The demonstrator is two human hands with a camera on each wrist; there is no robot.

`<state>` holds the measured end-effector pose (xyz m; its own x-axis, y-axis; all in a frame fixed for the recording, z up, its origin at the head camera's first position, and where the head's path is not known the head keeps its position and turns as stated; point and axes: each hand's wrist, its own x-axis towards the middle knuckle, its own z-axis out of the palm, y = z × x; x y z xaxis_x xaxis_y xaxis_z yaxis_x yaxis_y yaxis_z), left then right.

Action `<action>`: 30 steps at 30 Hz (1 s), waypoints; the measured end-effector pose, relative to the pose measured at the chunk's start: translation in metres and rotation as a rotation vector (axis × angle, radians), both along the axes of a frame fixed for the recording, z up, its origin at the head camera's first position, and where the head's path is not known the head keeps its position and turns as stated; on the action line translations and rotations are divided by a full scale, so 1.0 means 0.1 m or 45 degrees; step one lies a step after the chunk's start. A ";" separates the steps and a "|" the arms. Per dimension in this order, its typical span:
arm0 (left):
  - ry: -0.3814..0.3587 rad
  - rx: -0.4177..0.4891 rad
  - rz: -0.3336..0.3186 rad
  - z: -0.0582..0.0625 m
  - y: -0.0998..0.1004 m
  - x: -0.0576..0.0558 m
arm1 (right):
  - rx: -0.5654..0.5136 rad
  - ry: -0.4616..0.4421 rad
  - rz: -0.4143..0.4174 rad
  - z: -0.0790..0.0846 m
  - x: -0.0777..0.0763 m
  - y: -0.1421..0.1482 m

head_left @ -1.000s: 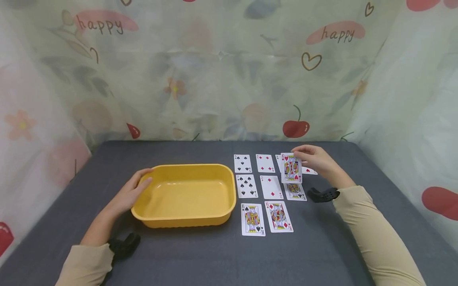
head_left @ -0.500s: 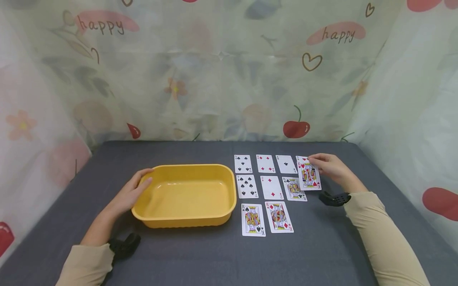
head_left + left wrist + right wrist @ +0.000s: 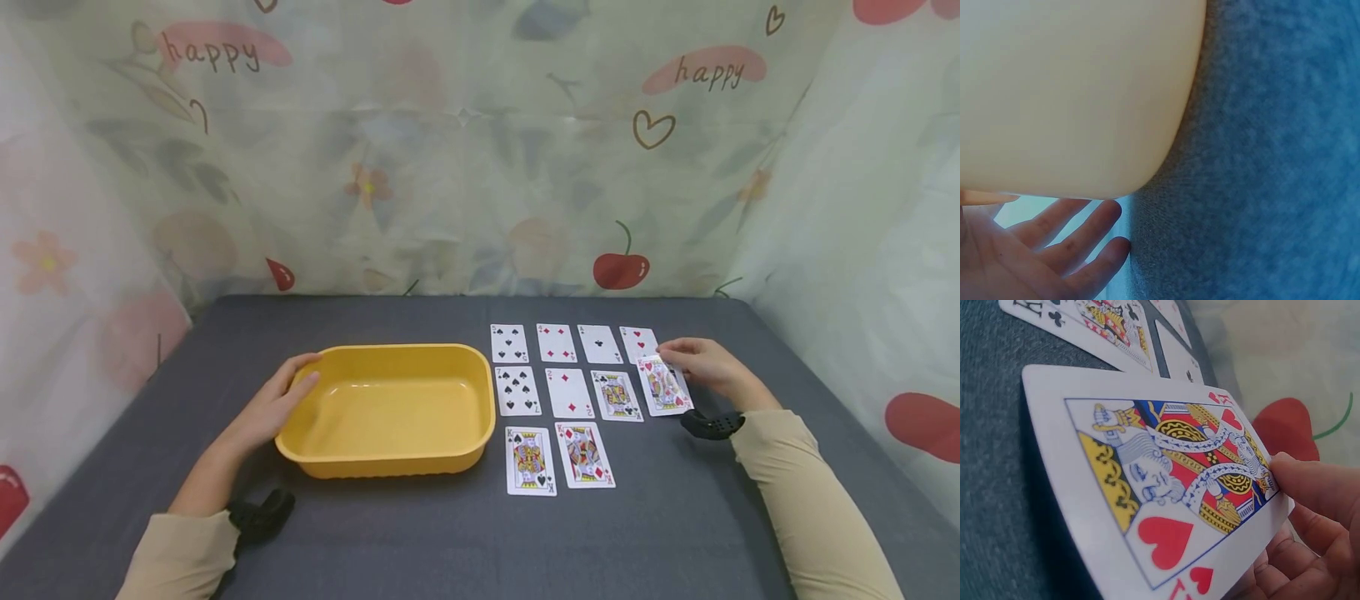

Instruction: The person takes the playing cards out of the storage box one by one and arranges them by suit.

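My right hand [image 3: 705, 367] pinches the king of hearts [image 3: 1191, 469] between thumb and fingers at its upper right edge. The card is face up and tilted, its top right against the lower edge of the two of hearts [image 3: 637, 340]. To its left lies the king of clubs [image 3: 617, 396]. At the left, my left hand [image 3: 270, 408] holds the rim corner of a yellow plastic basin [image 3: 382, 468], thumb over the edge. In the left wrist view, loosely spread fingers [image 3: 1079, 244] lie against the basin's outer wall.
Face-up cards lie in rows right of the basin, including the seven of spades [image 3: 517, 392] and two of diamonds [image 3: 569, 393]. Closer to me are the king of spades [image 3: 530, 461] and king of diamonds [image 3: 585, 455]. A patterned curtain [image 3: 465, 208] borders the dark tablecloth [image 3: 420, 542].
My right hand has carried the king of hearts rightward and down, from over the ace and king of clubs to the right of the king of clubs. The left hand and basin stay put.
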<state>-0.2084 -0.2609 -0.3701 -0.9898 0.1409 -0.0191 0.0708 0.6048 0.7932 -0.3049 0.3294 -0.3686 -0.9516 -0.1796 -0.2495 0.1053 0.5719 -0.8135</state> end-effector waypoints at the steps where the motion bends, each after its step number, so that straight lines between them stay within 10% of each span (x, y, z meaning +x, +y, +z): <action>1: -0.002 0.000 -0.001 0.00 0.00 0.00 | 0.012 0.004 0.008 -0.01 0.00 0.00; 30: -0.008 -0.002 0.003 0.00 0.00 0.00 | 0.468 0.246 -0.058 -0.06 0.07 -0.07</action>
<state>-0.2084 -0.2610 -0.3704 -0.9900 0.1385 -0.0258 0.0642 0.6063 0.7926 -0.2983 0.3222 -0.3741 -0.9920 -0.0689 -0.1055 0.0026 0.8260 -0.5637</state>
